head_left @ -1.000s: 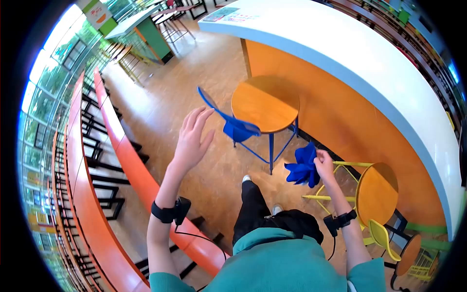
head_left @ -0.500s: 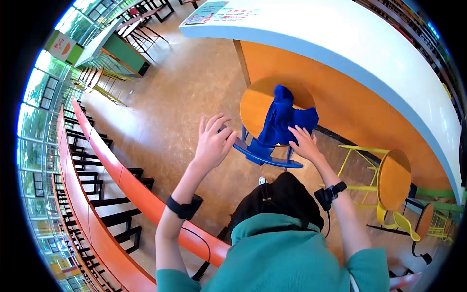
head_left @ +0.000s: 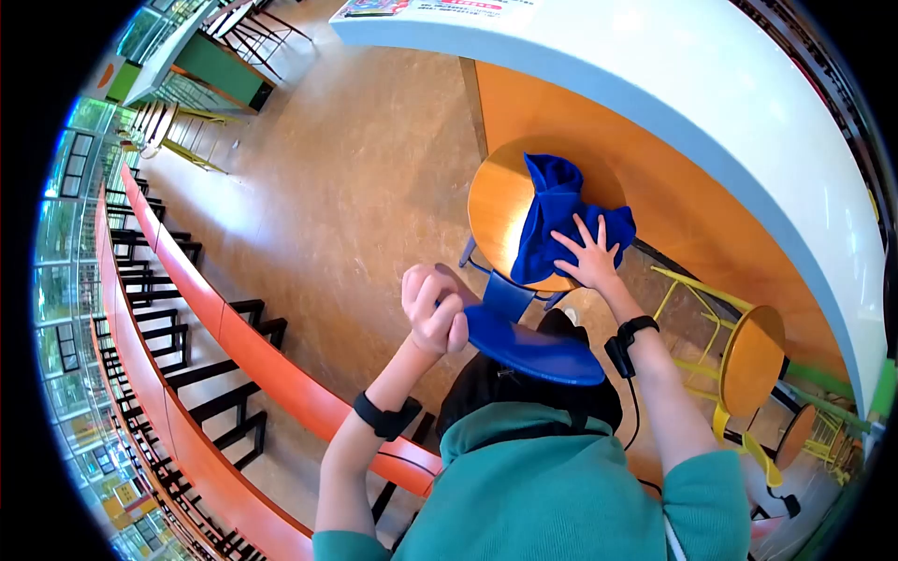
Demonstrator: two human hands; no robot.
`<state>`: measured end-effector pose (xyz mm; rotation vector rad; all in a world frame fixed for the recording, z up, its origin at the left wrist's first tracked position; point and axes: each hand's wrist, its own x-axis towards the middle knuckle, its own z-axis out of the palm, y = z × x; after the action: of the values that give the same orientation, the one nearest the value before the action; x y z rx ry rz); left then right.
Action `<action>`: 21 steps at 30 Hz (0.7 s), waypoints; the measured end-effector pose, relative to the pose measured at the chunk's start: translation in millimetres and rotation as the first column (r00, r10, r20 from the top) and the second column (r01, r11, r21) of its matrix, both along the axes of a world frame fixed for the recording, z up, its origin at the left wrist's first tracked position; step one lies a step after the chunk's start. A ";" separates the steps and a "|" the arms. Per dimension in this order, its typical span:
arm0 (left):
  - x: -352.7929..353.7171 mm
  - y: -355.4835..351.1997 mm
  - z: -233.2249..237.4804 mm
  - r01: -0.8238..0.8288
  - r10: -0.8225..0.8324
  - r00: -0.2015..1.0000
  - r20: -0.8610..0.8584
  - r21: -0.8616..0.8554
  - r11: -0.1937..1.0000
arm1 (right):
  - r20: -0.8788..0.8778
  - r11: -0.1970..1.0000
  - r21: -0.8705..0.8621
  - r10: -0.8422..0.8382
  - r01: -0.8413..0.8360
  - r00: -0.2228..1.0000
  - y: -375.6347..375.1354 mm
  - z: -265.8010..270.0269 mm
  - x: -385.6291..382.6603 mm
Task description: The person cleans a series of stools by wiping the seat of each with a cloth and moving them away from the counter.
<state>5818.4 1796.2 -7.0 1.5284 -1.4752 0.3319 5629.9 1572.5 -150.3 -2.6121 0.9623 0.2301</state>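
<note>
In front of me stands a blue-framed chair with a round wooden seat [head_left: 494, 210]. My left hand [head_left: 433, 309] is closed around the left end of its curved blue backrest [head_left: 538, 352], which lies close to my body. A crumpled blue cloth [head_left: 552, 210] is spread over the seat. On its near right part rests my right hand [head_left: 591, 257], flat with fingers spread, not wrapped around anything.
A white counter [head_left: 599, 56] with an orange front curves just beyond the seat. Yellow-framed stools [head_left: 754, 360] stand to the right. Long red-orange tables [head_left: 257, 360] with black-legged supports run along the left. A green counter [head_left: 220, 70] stands at the far left.
My left hand has closed on the backrest, which has come nearer to my body. My right hand has moved from the cloth's near edge further onto it, with the fingers now spread.
</note>
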 end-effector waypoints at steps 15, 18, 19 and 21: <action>-9.3 3.4 -14.9 -0.117 0.115 0.992 -0.047 -0.030 0.993 | -0.112 0.993 0.075 0.098 -0.089 0.989 -97.7 0.5 105.1; -11.2 2.5 -13.3 -0.164 0.164 0.986 -0.038 -0.010 0.986 | -0.011 0.988 0.027 0.150 -0.150 0.989 -79.3 -7.9 123.3; -10.3 0.0 -12.6 -0.188 0.187 0.981 -0.042 -0.016 0.982 | 0.006 0.982 0.020 0.190 -0.190 0.982 -73.1 -7.6 127.8; -15.1 1.5 -10.7 -0.239 0.238 0.969 -0.071 -0.008 0.971 | 0.085 0.957 -0.028 0.291 -0.290 0.953 -59.6 -12.8 131.7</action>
<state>5803.3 1797.6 -17.7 1.6907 -1.2332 0.4267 5761.7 1512.9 -163.2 -2.7450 0.5491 0.1781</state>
